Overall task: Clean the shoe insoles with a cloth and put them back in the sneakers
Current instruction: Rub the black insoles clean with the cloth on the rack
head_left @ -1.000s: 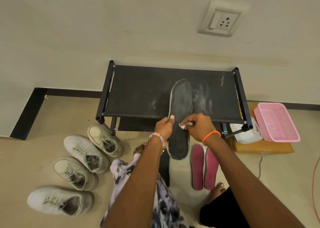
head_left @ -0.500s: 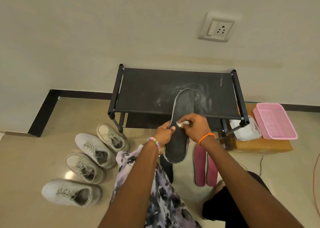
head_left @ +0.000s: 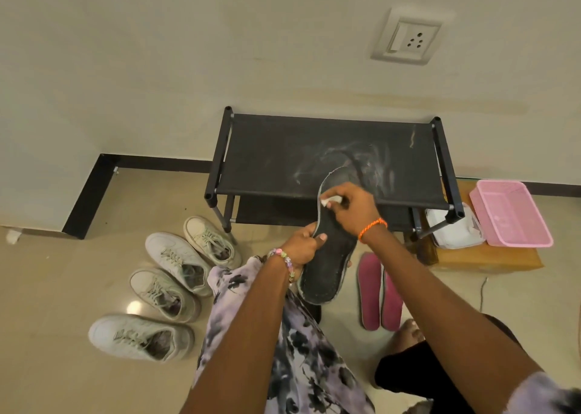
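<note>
The left hand (head_left: 303,243) grips a black insole (head_left: 333,250) by its edge near the middle, thumb across the top face, holding it up in front of the black rack (head_left: 330,158). Further along the insole from that grip, the right hand (head_left: 353,204) pinches a small white cloth (head_left: 330,200) with curled fingers and presses it against the insole's upper half. Two pink insoles (head_left: 379,292) lie on the floor just right of the held one, and four white sneakers (head_left: 176,281) sit well to the left of the grip.

Black insole (head_left: 330,265) with pale grey edge; white cloth (head_left: 330,200); four off-white sneakers (head_left: 176,261); two magenta insoles (head_left: 379,294). Black shoe rack (head_left: 276,155), top smeared with whitish dust; pink basket (head_left: 511,213). Orange wrist thread (head_left: 372,225); pastel bead bracelet (head_left: 284,261); lilac garment (head_left: 301,350) with black floral print
</note>
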